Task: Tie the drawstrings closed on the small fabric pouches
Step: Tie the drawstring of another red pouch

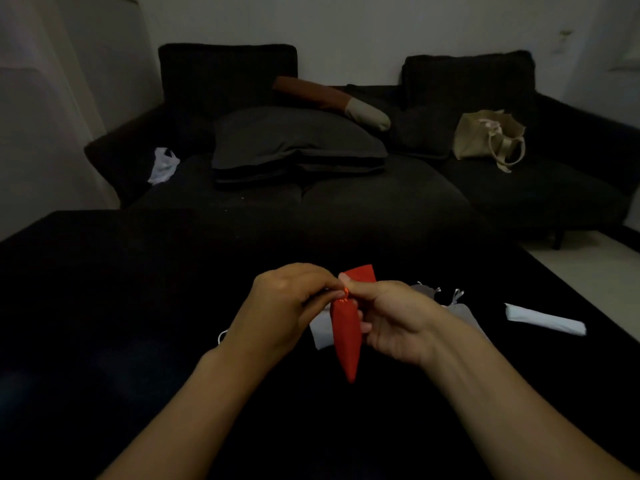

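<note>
1. The slim red fabric pouch (346, 336) hung limp between the two hands, above the black table surface (104, 306), its bottom tapering to a point toward the person. It looked feather-light and soft, a thing that would fold and slide rather than hold a shape.
2. The left hand (282, 306) was curled nearly closed, fingertips pinched at the pouch's gathered neck; the cord itself was too thin and dim to make out, so I judged it held a drawstring end.
3. The right hand (391, 320) met it thumb to thumb, also pinched at the neck, lower fingers loosely curled behind the pouch body.
4. Best hold, by my reckoning: the cords just past the cinched mouth, since smooth cloth would likely slip.
5. Whether a knot had formed was hidden behind the fingertips.
6. Under the right hand lay a pale grey fabric pouch (320, 329), mostly covered; beyond the right wrist sat more grey pouches with white cords (450, 299), partly blocked.
7. Farther right of that hand, a white rolled cloth piece (545, 320) lay apart.
</note>
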A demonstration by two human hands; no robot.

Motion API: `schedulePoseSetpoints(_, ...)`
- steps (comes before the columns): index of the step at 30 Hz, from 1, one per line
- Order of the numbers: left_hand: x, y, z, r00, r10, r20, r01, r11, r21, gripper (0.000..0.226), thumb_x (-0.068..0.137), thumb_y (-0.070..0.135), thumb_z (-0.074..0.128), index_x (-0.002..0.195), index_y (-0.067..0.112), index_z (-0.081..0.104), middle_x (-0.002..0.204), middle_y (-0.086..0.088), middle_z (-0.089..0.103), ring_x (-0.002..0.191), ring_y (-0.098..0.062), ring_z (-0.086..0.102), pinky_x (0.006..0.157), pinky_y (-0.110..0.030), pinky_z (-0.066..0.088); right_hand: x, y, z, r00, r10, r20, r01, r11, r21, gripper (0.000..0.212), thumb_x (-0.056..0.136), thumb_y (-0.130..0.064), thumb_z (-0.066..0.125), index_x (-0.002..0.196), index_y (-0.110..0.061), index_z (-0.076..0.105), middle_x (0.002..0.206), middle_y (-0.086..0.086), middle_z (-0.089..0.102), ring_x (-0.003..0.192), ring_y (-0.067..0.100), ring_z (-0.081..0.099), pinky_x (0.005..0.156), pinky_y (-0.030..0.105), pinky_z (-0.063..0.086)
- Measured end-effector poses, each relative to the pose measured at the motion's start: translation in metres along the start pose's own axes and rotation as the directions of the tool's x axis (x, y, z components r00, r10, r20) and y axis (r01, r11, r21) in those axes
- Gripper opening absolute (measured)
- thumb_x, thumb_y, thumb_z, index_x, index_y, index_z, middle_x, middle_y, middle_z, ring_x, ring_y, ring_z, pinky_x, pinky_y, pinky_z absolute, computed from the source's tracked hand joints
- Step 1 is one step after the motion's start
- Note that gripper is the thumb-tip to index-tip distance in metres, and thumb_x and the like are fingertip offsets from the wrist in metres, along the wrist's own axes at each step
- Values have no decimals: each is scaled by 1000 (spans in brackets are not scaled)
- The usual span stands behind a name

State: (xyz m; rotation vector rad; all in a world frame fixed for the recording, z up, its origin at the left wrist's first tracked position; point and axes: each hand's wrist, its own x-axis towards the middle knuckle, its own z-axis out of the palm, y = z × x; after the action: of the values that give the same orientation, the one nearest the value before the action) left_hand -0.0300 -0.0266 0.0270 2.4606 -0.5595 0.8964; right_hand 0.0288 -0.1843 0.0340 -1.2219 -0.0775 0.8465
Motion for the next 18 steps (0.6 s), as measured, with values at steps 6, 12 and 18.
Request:
schedulePoseSetpoints(6,1,1,-2,993,-28,114,28,1000,3,16,90,30,61,97,18,70,96,9,68,88,-2,63,79,-25,54,-1,-2,0,998,1,-56,-4,999,-53,24,95,-18,57,73,-9,57,60,1,42,49,6,34,42,16,22)
schedulePoseSetpoints(12,4,5,1,948,-165,274,130,982,139,15,95,33,54,106,24,60,106,10,58,98,-4,55,88,-29,49,9,2,-1,989,22,-145,-42,990,-134,23,93,-17,63,72,-9,65,59,-1,43,49,5,34,39,14,24)
schedulePoseSetpoints(18,-1,2,5,941,-215,261,219,976,14,2,98,33,49,96,34,50,95,19,49,90,1,51,79,-18,43,6,-3,1,986,36,-165,-53,994,-98,12,91,-19,66,94,-7,64,56,-1,44,45,5,37,41,15,25)
